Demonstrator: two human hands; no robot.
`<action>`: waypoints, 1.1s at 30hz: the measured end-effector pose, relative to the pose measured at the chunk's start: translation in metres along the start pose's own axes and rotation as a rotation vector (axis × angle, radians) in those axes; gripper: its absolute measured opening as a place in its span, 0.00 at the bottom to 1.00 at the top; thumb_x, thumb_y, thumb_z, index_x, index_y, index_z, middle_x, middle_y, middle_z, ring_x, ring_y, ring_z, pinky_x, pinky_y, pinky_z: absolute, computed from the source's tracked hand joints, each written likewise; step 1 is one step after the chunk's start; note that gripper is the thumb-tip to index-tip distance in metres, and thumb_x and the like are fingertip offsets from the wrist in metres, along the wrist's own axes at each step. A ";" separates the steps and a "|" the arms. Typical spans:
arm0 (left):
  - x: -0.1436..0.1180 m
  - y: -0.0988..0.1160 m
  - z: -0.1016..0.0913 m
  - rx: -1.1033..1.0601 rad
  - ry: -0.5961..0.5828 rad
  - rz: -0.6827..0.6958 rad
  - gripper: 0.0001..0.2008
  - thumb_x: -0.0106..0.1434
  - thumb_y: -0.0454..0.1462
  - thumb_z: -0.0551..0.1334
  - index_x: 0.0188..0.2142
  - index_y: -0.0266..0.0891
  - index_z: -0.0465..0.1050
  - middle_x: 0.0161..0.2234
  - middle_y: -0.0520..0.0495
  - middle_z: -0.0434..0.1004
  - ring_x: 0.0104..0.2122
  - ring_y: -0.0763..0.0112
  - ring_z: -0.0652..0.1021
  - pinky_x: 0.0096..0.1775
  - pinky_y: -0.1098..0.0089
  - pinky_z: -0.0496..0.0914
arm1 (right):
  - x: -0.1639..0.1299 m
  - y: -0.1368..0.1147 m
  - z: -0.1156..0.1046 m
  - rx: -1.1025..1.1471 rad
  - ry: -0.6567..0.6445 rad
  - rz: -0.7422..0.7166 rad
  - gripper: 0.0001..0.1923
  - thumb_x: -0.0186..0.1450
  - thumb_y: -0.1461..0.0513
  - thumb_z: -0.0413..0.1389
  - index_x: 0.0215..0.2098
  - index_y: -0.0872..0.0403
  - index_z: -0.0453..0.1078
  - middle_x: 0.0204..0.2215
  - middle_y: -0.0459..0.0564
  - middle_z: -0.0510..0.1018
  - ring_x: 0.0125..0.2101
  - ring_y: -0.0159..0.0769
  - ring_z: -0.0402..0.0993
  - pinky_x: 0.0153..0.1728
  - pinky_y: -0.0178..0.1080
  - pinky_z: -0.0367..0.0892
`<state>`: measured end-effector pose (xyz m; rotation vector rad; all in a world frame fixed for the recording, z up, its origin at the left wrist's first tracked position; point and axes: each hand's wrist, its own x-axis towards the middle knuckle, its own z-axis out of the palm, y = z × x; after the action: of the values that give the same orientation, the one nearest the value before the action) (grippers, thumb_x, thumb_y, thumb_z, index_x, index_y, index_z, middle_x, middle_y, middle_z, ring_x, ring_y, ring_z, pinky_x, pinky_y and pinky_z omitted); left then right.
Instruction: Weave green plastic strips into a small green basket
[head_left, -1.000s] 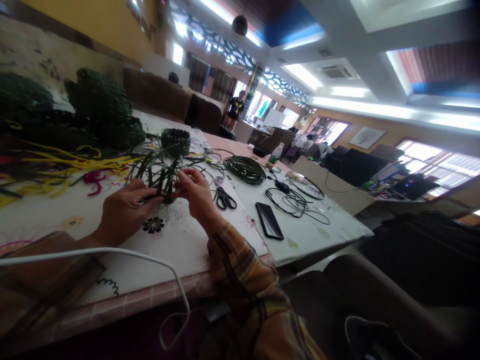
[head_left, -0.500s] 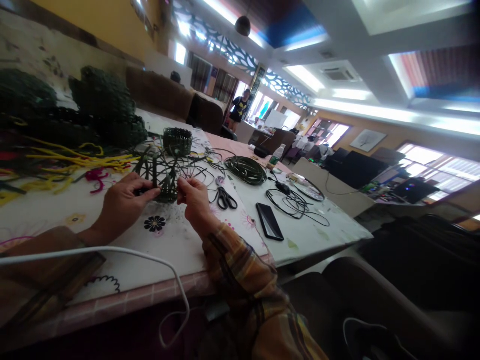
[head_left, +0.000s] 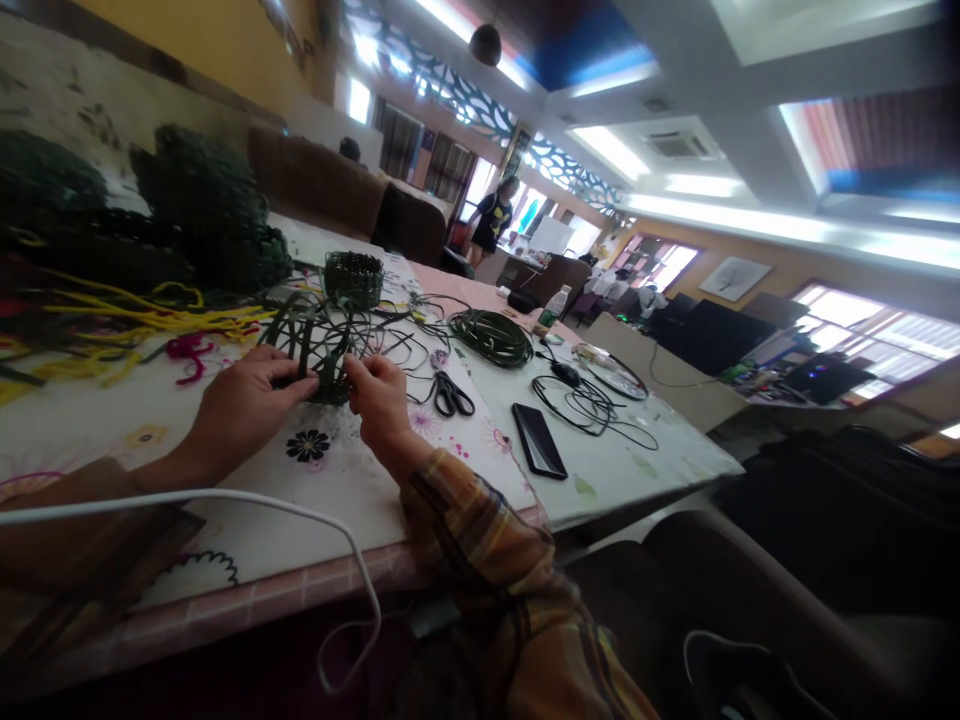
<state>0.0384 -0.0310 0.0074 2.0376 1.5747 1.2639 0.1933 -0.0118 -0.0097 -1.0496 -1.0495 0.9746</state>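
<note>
Head view: the desk [head_left: 360,490] (flower-patterned cloth) carries a half-woven green basket [head_left: 319,345] near its middle. The left hand [head_left: 244,400] closes on the basket's near left side; the right hand [head_left: 379,400] pinches a strand at its right. Scissors [head_left: 448,392] and a phone [head_left: 538,440] lie to the right.

Bright white recessed ceiling light strips [head_left: 660,215] run from twelve toward three o'clock and blow out to glare, as do the daylit windows [head_left: 877,335] at three. The white flowered tabletop [head_left: 352,480] is evenly lit with soft shadows. Edges stretch and smear (wide-angle lens); the lower corners at five and seven o'clock fall dark and blurred.
</note>
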 end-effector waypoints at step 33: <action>-0.011 0.004 0.014 -0.206 -0.028 0.004 0.16 0.54 0.49 0.63 0.33 0.41 0.82 0.32 0.49 0.72 0.35 0.64 0.73 0.39 0.66 0.65 | 0.004 -0.027 -0.008 -0.289 -0.153 -0.330 0.22 0.61 0.48 0.60 0.20 0.52 0.62 0.18 0.37 0.60 0.23 0.25 0.56 0.27 0.33 0.54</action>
<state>0.0515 -0.0377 -0.0034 1.9227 1.3662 1.3332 0.2054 -0.0151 0.0159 -1.0022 -1.4698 0.6545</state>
